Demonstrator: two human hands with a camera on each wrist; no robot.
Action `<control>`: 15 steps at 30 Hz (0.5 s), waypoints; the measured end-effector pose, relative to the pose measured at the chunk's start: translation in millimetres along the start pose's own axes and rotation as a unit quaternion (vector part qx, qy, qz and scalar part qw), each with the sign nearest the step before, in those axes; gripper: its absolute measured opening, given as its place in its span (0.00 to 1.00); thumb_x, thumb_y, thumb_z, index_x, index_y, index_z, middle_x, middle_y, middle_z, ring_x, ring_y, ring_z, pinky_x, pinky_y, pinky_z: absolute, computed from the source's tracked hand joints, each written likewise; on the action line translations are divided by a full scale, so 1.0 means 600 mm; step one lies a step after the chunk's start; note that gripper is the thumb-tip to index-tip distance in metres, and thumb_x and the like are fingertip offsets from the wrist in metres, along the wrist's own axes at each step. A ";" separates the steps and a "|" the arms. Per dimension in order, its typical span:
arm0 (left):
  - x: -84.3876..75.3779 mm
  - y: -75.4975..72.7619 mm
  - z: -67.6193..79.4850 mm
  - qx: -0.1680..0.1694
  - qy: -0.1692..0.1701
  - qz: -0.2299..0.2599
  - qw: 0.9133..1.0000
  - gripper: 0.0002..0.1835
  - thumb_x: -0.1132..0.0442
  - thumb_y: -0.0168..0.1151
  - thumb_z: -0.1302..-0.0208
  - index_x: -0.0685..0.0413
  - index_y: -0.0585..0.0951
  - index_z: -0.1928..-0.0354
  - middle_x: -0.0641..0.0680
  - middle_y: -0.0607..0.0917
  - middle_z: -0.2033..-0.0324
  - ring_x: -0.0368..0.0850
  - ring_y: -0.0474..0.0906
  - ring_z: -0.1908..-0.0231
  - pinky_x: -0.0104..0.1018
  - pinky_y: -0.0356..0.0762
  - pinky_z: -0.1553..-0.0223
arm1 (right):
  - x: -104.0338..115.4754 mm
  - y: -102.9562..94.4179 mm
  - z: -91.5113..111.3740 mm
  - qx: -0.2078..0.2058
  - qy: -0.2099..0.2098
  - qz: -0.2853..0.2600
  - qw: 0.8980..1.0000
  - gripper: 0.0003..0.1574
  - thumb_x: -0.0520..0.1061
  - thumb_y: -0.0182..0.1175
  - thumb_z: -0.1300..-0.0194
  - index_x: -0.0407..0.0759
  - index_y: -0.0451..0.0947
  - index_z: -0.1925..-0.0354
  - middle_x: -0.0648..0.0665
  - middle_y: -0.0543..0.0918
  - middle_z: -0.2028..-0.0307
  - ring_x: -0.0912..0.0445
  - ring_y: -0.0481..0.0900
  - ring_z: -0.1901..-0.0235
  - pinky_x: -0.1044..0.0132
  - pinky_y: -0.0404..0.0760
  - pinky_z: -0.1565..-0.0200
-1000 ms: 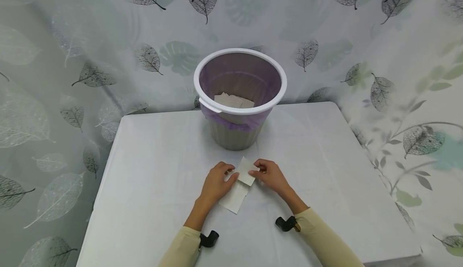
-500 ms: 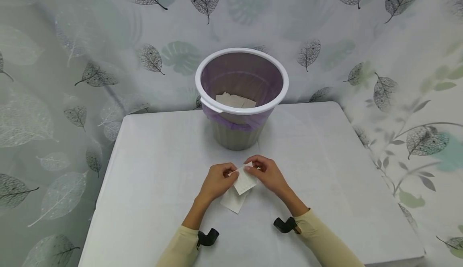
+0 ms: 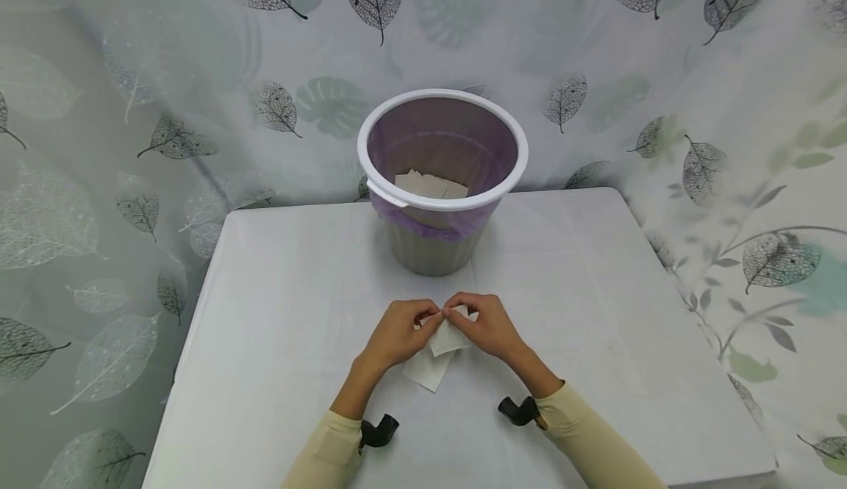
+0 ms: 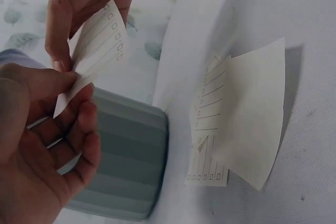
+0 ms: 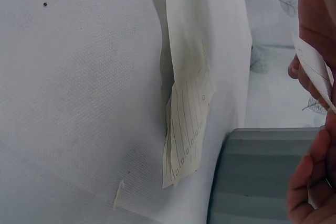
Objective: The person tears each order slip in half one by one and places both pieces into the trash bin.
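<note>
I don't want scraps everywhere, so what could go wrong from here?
The held paper, pinched in the fingers, might slip or tear unevenly. The loose pieces beneath could get knocked and scatter across the table. A tiny pale shred lying apart from them may be overlooked.

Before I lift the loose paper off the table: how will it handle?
The loose paper is probably light and floppy: it looks thin and curved. It may separate when lifted, since the lined scraps look layered. It likely tears easily, going by one ragged edge.
</note>
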State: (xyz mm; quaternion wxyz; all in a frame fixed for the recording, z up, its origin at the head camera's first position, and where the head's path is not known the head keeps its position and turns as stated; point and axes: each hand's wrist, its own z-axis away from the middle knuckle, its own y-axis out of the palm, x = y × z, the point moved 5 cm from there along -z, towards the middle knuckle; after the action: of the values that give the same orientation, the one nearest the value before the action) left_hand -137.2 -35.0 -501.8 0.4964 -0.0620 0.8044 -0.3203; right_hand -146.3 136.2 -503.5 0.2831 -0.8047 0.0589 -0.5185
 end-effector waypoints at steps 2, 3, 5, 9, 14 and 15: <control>-0.004 -0.002 -0.001 -0.009 0.020 -0.006 1.000 0.05 0.65 0.66 0.28 0.53 0.88 0.64 0.44 0.85 0.72 0.37 0.75 0.73 0.34 0.77 0.68 | 0.003 -0.001 0.000 -0.008 -0.005 0.010 1.000 0.04 0.40 0.68 0.29 0.49 0.89 0.62 0.55 0.89 0.64 0.61 0.83 0.65 0.56 0.81 0.63; -0.006 -0.003 -0.001 -0.014 0.030 -0.009 0.999 0.05 0.65 0.67 0.28 0.53 0.88 0.64 0.44 0.85 0.71 0.36 0.75 0.73 0.33 0.77 0.69 | 0.004 -0.002 -0.001 -0.011 -0.005 0.013 1.000 0.04 0.40 0.68 0.29 0.49 0.89 0.62 0.55 0.89 0.63 0.61 0.84 0.65 0.57 0.81 0.63; -0.010 -0.005 0.000 -0.026 0.047 -0.019 0.998 0.04 0.66 0.67 0.29 0.55 0.89 0.63 0.46 0.86 0.71 0.36 0.75 0.73 0.32 0.76 0.71 | 0.006 -0.002 -0.002 -0.015 -0.002 0.015 1.000 0.04 0.40 0.68 0.29 0.48 0.89 0.62 0.54 0.89 0.64 0.60 0.84 0.65 0.58 0.81 0.63; -0.014 -0.007 0.001 -0.045 0.069 -0.046 0.996 0.03 0.67 0.69 0.30 0.56 0.90 0.62 0.47 0.87 0.70 0.37 0.75 0.75 0.32 0.75 0.72 | 0.005 -0.002 -0.003 -0.017 0.020 0.000 1.000 0.05 0.39 0.67 0.29 0.46 0.89 0.62 0.52 0.89 0.64 0.58 0.81 0.69 0.62 0.78 0.67; -0.015 -0.007 0.002 -0.060 0.073 -0.081 0.992 0.03 0.66 0.71 0.32 0.56 0.91 0.61 0.49 0.89 0.67 0.40 0.80 0.71 0.39 0.80 0.65 | -0.004 -0.002 -0.003 -0.021 0.068 -0.029 0.997 0.05 0.39 0.67 0.29 0.44 0.90 0.61 0.53 0.80 0.78 0.61 0.64 0.82 0.67 0.64 0.80; -0.016 -0.008 0.002 -0.062 0.072 -0.085 0.992 0.03 0.66 0.71 0.32 0.56 0.91 0.60 0.49 0.89 0.66 0.40 0.80 0.70 0.40 0.80 0.64 | -0.005 -0.003 -0.003 -0.024 0.075 -0.033 0.996 0.05 0.40 0.67 0.29 0.44 0.90 0.60 0.53 0.77 0.80 0.62 0.62 0.84 0.67 0.62 0.81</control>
State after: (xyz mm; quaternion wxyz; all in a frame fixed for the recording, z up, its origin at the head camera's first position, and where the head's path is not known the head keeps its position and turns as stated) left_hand -132.3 -35.2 -492.4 0.4036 -0.1375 0.8481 -0.3144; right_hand -149.5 138.1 -504.3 0.2416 -0.7715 0.0660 -0.5849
